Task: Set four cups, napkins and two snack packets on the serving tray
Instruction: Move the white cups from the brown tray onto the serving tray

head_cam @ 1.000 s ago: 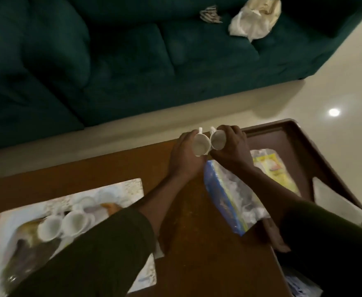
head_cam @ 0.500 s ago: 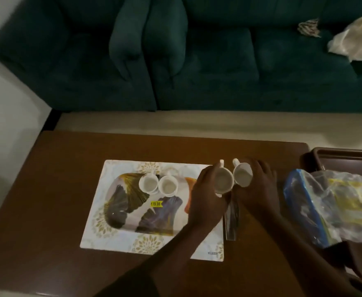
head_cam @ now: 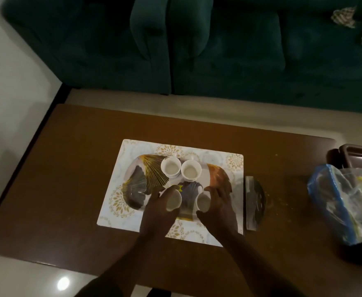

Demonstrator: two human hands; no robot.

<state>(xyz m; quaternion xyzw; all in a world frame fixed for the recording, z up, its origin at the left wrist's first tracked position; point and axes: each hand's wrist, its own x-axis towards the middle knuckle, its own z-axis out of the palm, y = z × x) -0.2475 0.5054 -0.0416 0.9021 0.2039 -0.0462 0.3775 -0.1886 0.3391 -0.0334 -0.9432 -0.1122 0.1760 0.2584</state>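
A patterned serving tray (head_cam: 132, 174) lies in the middle of the brown table. Two white cups stand side by side at its far part, one cup (head_cam: 170, 167) on the left and another cup (head_cam: 190, 169) on the right. My left hand (head_cam: 157, 207) grips a third white cup (head_cam: 174, 201) over the tray's near part. My right hand (head_cam: 218, 205) grips a fourth white cup (head_cam: 203, 202) right beside it. A clear plastic bag (head_cam: 347, 200) with a blue edge and yellow packets inside lies at the table's right end.
A dark flat wrapped item (head_cam: 254, 202) lies on the table just right of the tray. A dark brown tray (head_cam: 360, 152) sits at the far right edge. A dark green sofa (head_cam: 218, 46) runs along behind the brown table (head_cam: 79, 146).
Both hands have carried the two cups leftward from beside the bag to above the serving tray's near part, and the cups are now a little apart.
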